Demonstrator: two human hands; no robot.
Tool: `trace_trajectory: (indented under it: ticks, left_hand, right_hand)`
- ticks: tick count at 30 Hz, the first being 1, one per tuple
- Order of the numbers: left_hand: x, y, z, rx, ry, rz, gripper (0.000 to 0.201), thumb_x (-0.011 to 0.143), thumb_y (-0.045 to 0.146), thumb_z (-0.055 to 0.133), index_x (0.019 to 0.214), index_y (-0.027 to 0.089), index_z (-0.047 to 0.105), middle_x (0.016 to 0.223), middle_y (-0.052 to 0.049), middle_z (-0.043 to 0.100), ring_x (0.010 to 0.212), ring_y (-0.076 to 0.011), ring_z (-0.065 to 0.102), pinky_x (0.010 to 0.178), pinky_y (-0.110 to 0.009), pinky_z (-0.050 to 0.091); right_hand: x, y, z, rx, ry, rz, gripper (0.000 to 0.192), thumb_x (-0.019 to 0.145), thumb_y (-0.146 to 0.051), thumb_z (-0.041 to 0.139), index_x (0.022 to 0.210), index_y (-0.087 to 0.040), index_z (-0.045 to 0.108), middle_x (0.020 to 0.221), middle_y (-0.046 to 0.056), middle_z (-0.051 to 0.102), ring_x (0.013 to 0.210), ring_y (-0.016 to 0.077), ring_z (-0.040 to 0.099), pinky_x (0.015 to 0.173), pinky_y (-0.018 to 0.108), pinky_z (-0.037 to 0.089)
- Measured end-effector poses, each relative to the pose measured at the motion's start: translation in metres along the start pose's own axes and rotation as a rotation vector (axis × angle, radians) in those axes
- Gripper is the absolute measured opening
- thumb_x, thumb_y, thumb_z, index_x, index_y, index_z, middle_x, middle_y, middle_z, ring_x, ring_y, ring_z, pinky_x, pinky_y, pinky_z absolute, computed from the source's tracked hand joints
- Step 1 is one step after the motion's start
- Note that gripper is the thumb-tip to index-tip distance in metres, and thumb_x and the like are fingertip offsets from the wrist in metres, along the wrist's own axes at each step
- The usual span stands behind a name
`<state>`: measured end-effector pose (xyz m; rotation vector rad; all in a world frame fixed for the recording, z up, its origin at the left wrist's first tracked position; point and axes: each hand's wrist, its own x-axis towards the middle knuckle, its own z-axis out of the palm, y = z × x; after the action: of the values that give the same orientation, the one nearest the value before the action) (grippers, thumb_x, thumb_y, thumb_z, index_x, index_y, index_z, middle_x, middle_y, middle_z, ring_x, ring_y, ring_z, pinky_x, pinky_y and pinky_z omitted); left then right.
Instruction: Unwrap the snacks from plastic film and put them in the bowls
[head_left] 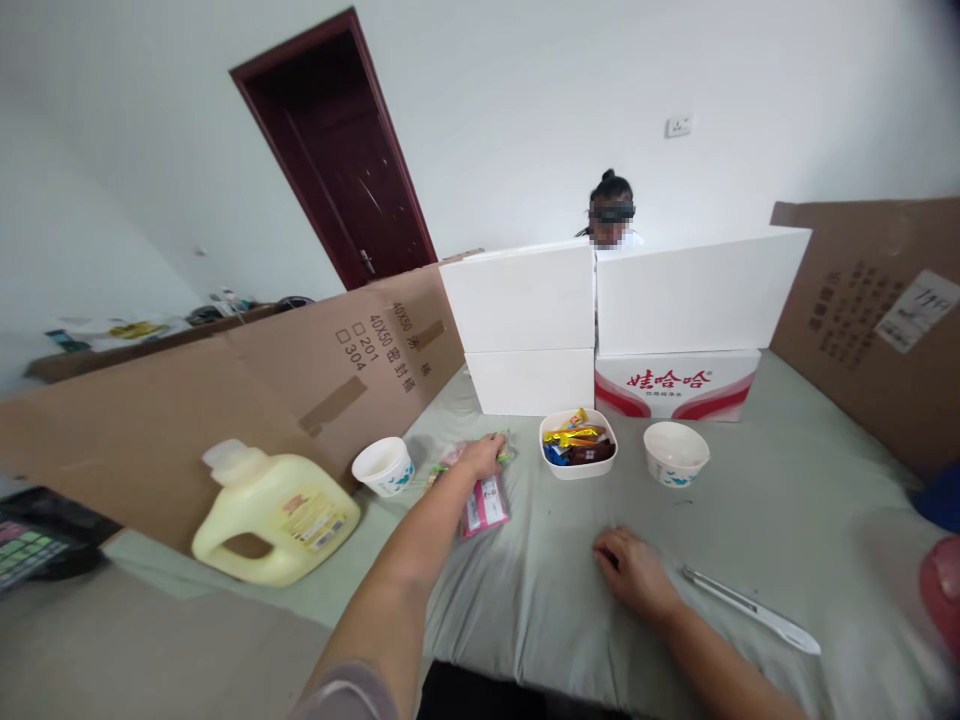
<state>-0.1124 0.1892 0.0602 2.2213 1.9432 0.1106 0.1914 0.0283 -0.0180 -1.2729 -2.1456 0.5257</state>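
My left hand (484, 455) reaches over a small pile of plastic packets with its fingers curled. It grips a clear plastic packet with green on it (508, 450), which is partly hidden by the hand. Just below lies a pink-and-white packet (486, 505). My right hand (636, 572) rests on the cloth with its fingers curled in, and nothing shows in it. Ahead of it stands a white square bowl (579, 471) filled with wrapped snacks in yellow, brown and blue. Silver tongs with white handles (750, 608) lie to its right.
White paper bowls stand at the left (386, 468) and right (676, 455). A yellow detergent jug (277, 515) leans far left. White boxes (529, 380) form a wall at the back, with a person (611, 210) behind. Cardboard panels (337, 370) flank the green cloth (540, 580).
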Motion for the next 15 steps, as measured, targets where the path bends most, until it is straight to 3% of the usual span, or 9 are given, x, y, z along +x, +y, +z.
trace_trajectory:
  ticks: [4,7,10,12,15]
  left_hand:
    - [-0.021,0.009,-0.013,-0.192,0.111,0.007,0.051,0.069,0.014,0.058,0.119,0.024,0.054,0.099,-0.001,0.068,0.089,-0.0199,0.063,0.083,-0.03,0.048]
    - [-0.042,0.015,-0.021,-0.359,0.197,0.018,0.055,0.072,0.015,0.05,0.126,0.021,0.049,0.102,-0.001,0.067,0.089,-0.0185,0.062,0.082,-0.03,0.049]
    - [-0.067,0.027,-0.018,-0.545,0.219,0.042,0.057,0.074,0.02,0.046,0.131,0.018,0.046,0.107,-0.004,0.067,0.092,-0.02,0.064,0.081,-0.032,0.052]
    - [-0.085,0.04,-0.006,-0.826,0.145,0.067,0.056,0.076,0.026,0.046,0.131,0.018,0.046,0.111,-0.007,0.067,0.094,-0.0227,0.065,0.083,-0.038,0.052]
    - [-0.109,0.069,0.025,-1.307,-0.112,0.085,0.056,0.075,0.038,0.048,0.126,0.016,0.05,0.111,-0.012,0.067,0.095,-0.0269,0.067,0.085,-0.047,0.051]
  right_hand:
    - [-0.001,0.001,-0.001,0.034,0.014,-0.002,0.02,0.084,-0.018,0.043,0.081,-0.021,0.063,0.082,0.004,0.065,0.083,0.0185,0.058,0.076,0.03,0.044]
    - [-0.001,0.004,0.0,0.158,0.073,0.015,0.017,0.082,-0.022,0.047,0.083,-0.02,0.064,0.085,0.005,0.065,0.082,0.0186,0.058,0.077,0.032,0.045]
    - [0.002,0.004,0.0,0.433,0.185,0.148,0.024,0.08,-0.037,0.055,0.095,-0.021,0.065,0.091,0.006,0.066,0.077,0.0189,0.06,0.073,0.034,0.048]
    - [0.002,0.0,0.0,0.633,0.23,0.24,0.038,0.081,-0.05,0.055,0.105,-0.021,0.063,0.098,0.008,0.068,0.081,0.0207,0.063,0.071,0.036,0.05]
    - [-0.003,-0.008,-0.001,0.979,0.203,0.252,0.055,0.087,-0.064,0.039,0.117,-0.023,0.059,0.113,0.013,0.066,0.097,0.0252,0.065,0.077,0.042,0.052]
